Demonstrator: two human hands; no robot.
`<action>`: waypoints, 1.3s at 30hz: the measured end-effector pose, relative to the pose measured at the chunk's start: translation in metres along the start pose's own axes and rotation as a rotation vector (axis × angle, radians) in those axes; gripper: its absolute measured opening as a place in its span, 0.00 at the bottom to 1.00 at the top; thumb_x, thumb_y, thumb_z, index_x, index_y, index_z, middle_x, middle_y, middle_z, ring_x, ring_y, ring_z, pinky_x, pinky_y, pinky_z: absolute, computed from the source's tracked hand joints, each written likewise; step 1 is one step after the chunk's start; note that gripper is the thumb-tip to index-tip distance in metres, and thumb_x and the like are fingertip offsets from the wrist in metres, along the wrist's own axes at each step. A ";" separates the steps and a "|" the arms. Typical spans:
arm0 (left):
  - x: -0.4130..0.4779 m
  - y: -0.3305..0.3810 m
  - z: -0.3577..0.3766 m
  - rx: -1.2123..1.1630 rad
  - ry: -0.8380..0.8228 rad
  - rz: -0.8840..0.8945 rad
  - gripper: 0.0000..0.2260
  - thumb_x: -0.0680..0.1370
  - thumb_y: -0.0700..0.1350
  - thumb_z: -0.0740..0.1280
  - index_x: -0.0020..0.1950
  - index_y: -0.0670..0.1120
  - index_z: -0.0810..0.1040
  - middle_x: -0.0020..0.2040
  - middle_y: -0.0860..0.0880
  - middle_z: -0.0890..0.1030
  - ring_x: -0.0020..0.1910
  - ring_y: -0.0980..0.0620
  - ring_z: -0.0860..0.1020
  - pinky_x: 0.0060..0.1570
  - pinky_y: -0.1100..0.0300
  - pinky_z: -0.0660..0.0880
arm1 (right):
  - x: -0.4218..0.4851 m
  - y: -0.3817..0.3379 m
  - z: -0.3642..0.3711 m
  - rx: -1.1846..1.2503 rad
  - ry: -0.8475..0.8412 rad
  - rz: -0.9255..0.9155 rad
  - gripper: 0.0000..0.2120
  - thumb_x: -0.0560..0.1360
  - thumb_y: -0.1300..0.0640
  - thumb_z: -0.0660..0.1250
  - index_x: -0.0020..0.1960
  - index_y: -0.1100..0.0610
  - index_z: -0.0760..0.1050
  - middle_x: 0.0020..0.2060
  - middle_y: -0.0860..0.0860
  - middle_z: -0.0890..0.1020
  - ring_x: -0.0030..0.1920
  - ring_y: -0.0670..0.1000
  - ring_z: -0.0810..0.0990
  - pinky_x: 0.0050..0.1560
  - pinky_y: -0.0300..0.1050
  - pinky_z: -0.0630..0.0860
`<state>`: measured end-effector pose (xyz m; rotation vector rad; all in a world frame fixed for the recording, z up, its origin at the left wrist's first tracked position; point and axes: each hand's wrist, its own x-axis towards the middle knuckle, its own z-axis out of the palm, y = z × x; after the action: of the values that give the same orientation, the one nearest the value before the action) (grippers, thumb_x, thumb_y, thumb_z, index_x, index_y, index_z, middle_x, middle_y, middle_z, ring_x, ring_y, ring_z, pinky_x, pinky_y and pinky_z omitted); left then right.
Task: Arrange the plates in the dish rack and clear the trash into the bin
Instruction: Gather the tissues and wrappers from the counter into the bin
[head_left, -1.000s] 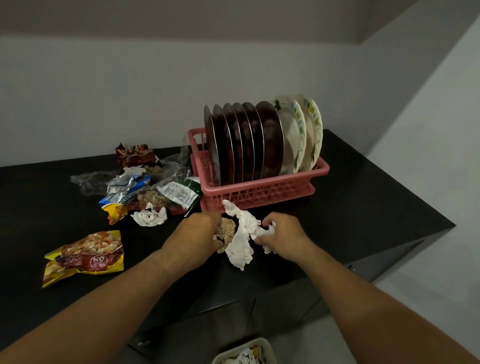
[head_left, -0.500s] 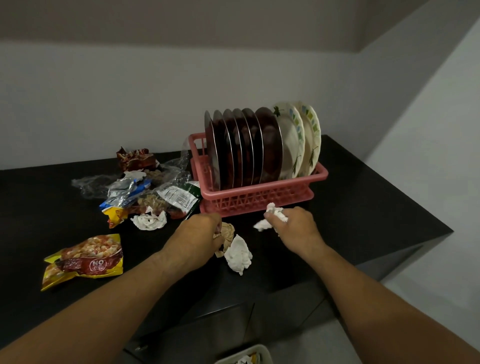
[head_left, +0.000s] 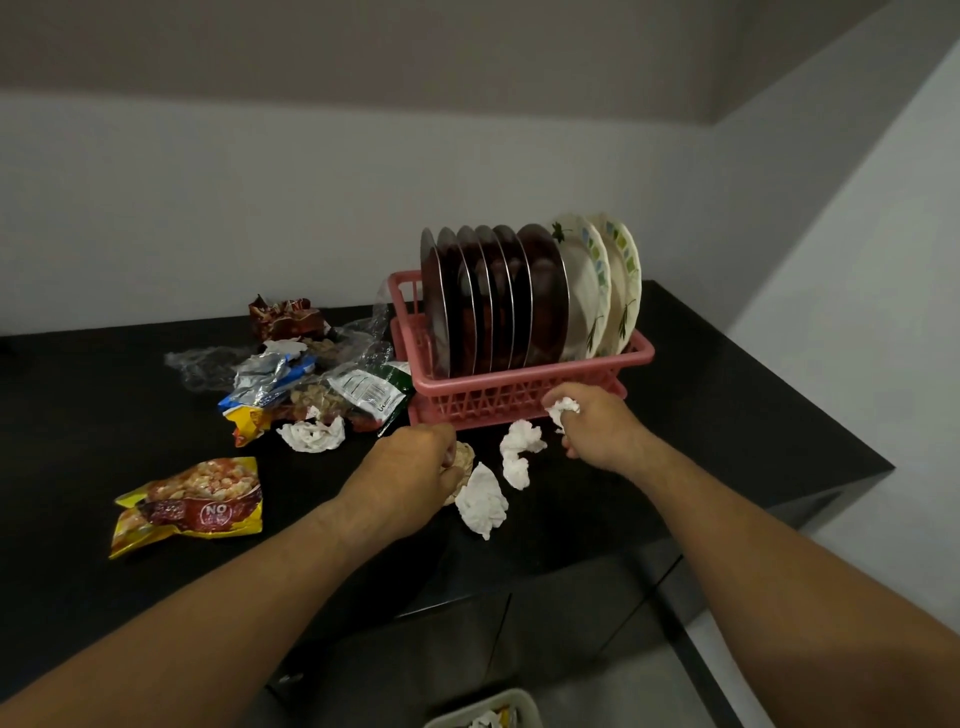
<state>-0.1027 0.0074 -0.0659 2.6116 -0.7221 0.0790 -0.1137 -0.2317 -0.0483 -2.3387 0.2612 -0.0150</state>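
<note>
Four white tissues are scattered on a black surface (head_left: 727, 415). The first tissue (head_left: 563, 408) is clamped in the grip of the right hand (head_left: 605, 434), just in front of the pink dish rack (head_left: 519, 400). The second tissue (head_left: 519, 452) and third tissue (head_left: 483, 501) lie between the two hands. The fourth tissue (head_left: 311, 435) sits further left, at the near edge of a heap of wrappers (head_left: 311, 379). The left hand (head_left: 415, 478) has its grip closed round one crumpled brown paper (head_left: 464, 460), low against the surface. In the rack, what count as six metal plates (head_left: 540, 301) stand upright in a row, with at least two patterned white plates (head_left: 621, 280) leaning at the right end. One yellow snack packet (head_left: 192, 506) lies alone, well apart to the left. One bin (head_left: 524, 701), with white paper in it, shows at the bottom edge of the view, below the surface.
</note>
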 end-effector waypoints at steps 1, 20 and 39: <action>-0.002 -0.001 -0.001 0.001 0.002 -0.007 0.08 0.76 0.51 0.68 0.43 0.53 0.70 0.41 0.57 0.74 0.41 0.56 0.75 0.36 0.63 0.69 | -0.001 -0.001 0.001 0.000 0.014 0.005 0.11 0.80 0.63 0.59 0.54 0.53 0.78 0.47 0.47 0.79 0.44 0.50 0.80 0.48 0.48 0.81; -0.013 -0.003 -0.017 -0.187 -0.093 0.052 0.14 0.81 0.44 0.58 0.40 0.47 0.79 0.40 0.52 0.81 0.39 0.52 0.79 0.36 0.61 0.72 | -0.060 -0.023 0.042 0.135 0.273 0.157 0.07 0.77 0.61 0.67 0.49 0.52 0.69 0.41 0.53 0.81 0.37 0.52 0.82 0.32 0.43 0.78; -0.055 -0.032 -0.016 -0.489 -0.001 0.144 0.30 0.82 0.59 0.53 0.22 0.49 0.64 0.20 0.56 0.70 0.20 0.58 0.69 0.25 0.62 0.59 | -0.125 -0.037 0.096 -0.064 0.276 0.229 0.07 0.79 0.55 0.64 0.42 0.48 0.75 0.37 0.47 0.80 0.36 0.48 0.80 0.32 0.39 0.75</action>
<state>-0.1331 0.0646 -0.0726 2.0946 -0.8125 -0.0508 -0.2207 -0.1146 -0.0813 -2.3535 0.6739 -0.2213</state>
